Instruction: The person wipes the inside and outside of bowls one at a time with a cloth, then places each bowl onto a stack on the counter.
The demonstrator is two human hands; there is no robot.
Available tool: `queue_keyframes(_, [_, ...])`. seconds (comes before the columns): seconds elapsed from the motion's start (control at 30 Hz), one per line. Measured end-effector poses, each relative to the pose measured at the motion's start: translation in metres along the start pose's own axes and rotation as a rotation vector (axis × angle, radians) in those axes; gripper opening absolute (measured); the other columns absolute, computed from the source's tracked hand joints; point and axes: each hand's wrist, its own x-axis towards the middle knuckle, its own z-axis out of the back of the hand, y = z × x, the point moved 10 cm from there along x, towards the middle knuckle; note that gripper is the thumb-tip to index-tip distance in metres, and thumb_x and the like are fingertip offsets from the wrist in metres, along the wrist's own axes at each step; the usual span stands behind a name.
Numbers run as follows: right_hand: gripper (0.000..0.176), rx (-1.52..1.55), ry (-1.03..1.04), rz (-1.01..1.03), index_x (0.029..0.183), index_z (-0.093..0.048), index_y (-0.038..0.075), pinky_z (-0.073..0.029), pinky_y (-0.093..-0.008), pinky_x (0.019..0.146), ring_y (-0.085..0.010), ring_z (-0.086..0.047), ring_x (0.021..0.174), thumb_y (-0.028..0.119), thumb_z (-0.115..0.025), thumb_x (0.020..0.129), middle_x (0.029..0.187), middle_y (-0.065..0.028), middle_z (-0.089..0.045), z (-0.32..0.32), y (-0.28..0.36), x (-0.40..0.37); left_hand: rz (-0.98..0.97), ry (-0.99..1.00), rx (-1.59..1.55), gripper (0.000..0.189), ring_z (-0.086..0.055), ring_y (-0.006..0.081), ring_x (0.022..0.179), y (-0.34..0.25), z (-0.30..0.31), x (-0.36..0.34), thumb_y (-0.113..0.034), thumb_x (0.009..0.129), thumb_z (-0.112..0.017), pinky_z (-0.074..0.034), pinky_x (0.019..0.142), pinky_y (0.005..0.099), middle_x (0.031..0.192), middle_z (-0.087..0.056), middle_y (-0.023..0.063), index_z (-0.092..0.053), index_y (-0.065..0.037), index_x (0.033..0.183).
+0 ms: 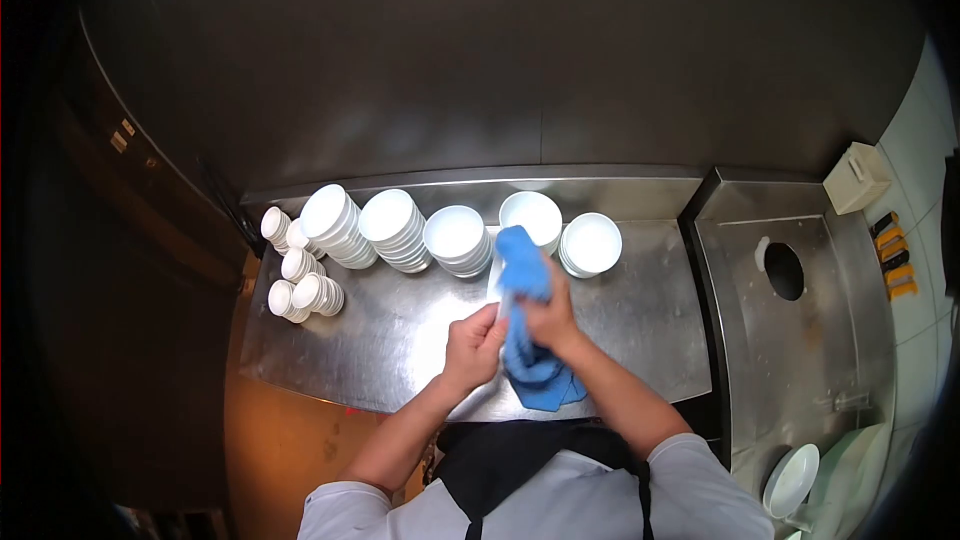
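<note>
My left hand (472,345) is closed on the lower edge of a white dish (495,282), seen nearly edge-on and mostly covered. A blue cloth (523,262) is bunched in my right hand (550,312), which presses it against the dish and is slightly smeared by motion. The cloth's loose end hangs down toward the counter's front edge. Just beyond my hands stand a stack of white bowls (458,235), another white bowl (532,215) and a short bowl stack (592,243).
Taller bowl stacks (395,225) and several stacks of small white cups (318,292) line the left of the steel counter (390,350). To the right is a steel sink surface (800,340) with a dark round hole (784,271). A white oval dish (792,480) sits at lower right.
</note>
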Motion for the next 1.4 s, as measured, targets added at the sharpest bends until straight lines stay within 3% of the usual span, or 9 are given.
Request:
queue_keyframes(0.07, [0.055, 0.607, -0.033, -0.669, 0.122, -0.057, -0.002, -0.051, -0.0281, 0.082, -0.0165, -0.065, 0.09, 0.044, -0.061, 0.091, 0.104, -0.0089, -0.067, -0.002, -0.03, 0.006, -0.091, -0.026, 0.136, 0.024, -0.071, 0.0257, 0.088, -0.034, -0.005, -0.003, -0.007, 0.088, -0.067, -0.054, 0.083, 0.0334, 0.096, -0.071, 0.0195, -0.067, 0.004, 0.109])
queue_keyframes(0.13, [0.053, 0.845, -0.017, -0.634, 0.121, -0.059, 0.001, -0.05, -0.0264, 0.081, -0.0134, -0.062, 0.092, 0.048, -0.057, 0.096, 0.107, -0.0058, -0.065, -0.011, -0.058, 0.016, -0.55, -0.107, 0.277, 0.027, -0.07, 0.0306, 0.092, -0.062, -0.009, -0.005, -0.005, 0.085, -0.07, -0.055, 0.083, 0.0387, 0.1, -0.071, 0.0192, -0.067, 0.003, 0.11])
queue_keyframes(0.3, [0.058, 0.697, -0.028, -0.795, 0.125, -0.056, 0.0, -0.049, -0.0268, 0.084, -0.0135, -0.06, 0.096, 0.049, -0.061, 0.093, 0.109, -0.0061, -0.063, -0.022, -0.058, -0.021, -0.675, -0.274, 0.58, 0.035, -0.067, 0.0363, 0.094, -0.059, 0.009, 0.016, 0.002, 0.074, -0.072, -0.053, 0.085, 0.0408, 0.101, -0.069, 0.0201, -0.068, 0.0, 0.109])
queue_keyframes(0.67, [0.055, 0.648, -0.146, -0.831, 0.115, -0.058, -0.002, -0.055, -0.0314, 0.074, -0.0189, -0.065, 0.083, 0.048, -0.061, 0.092, 0.099, -0.0111, -0.065, 0.037, -0.044, -0.041, -0.439, -0.13, 1.045, 0.012, -0.063, 0.0332, 0.068, 0.007, 0.049, 0.096, -0.011, 0.084, -0.064, -0.047, 0.065, 0.0456, 0.076, -0.068, 0.0131, -0.067, -0.004, 0.093])
queue_keyframes(0.77, [0.056, 0.657, -0.16, -0.848, 0.115, -0.059, -0.003, -0.054, -0.0322, 0.076, -0.0198, -0.065, 0.085, 0.048, -0.061, 0.092, 0.1, -0.0121, -0.065, 0.047, -0.059, -0.051, -0.197, -0.049, 1.079, 0.018, -0.066, 0.0349, 0.085, 0.027, 0.047, 0.1, -0.014, 0.085, -0.064, -0.049, 0.076, 0.0456, 0.087, -0.069, 0.0161, -0.067, -0.005, 0.1])
queue_keyframes(0.87, [0.057, 0.694, -0.169, -0.865, 0.117, -0.059, -0.003, -0.053, -0.0338, 0.082, -0.021, -0.065, 0.092, 0.047, -0.062, 0.091, 0.105, -0.0131, -0.066, 0.053, -0.065, -0.057, -0.518, -0.299, 1.135, 0.029, -0.059, 0.0368, 0.113, -0.005, 0.039, 0.09, -0.017, 0.086, -0.064, -0.045, 0.096, 0.0488, 0.111, -0.067, 0.0183, -0.065, -0.005, 0.113])
queue_keyframes(1.1, [0.056, 0.59, -0.163, -0.839, 0.119, -0.058, -0.001, -0.052, -0.03, 0.079, -0.0171, -0.064, 0.089, 0.049, -0.06, 0.093, 0.104, -0.0092, -0.065, 0.052, -0.077, -0.061, -0.665, 0.183, 1.396, 0.03, -0.053, 0.0327, 0.123, -0.013, -0.056, 0.126, -0.015, 0.087, -0.056, -0.029, 0.11, 0.0593, 0.124, -0.062, 0.0154, -0.065, -0.008, 0.115])
queue_keyframes(1.2, [0.055, 0.594, -0.124, -0.851, 0.12, -0.058, 0.0, -0.051, -0.0298, 0.082, -0.0161, -0.063, 0.092, 0.049, -0.059, 0.094, 0.105, -0.0089, -0.065, 0.055, -0.075, -0.066, -0.164, 0.646, 1.488, 0.019, -0.064, 0.0298, 0.106, 0.033, -0.052, 0.153, -0.009, 0.084, -0.058, -0.026, 0.112, 0.058, 0.101, -0.069, 0.0136, -0.068, -0.01, 0.099])
queue_keyframes(1.4, [0.047, 0.609, -0.247, -0.791, 0.117, -0.059, 0.001, -0.049, -0.031, 0.087, -0.018, -0.062, 0.097, 0.044, -0.058, 0.096, 0.107, -0.0105, -0.064, 0.076, -0.086, -0.077, -0.104, 0.345, 0.782, 0.02, -0.062, 0.042, 0.088, -0.007, -0.027, 0.171, -0.02, 0.094, -0.055, -0.047, 0.076, 0.0462, 0.09, -0.065, 0.0228, -0.063, -0.002, 0.097])
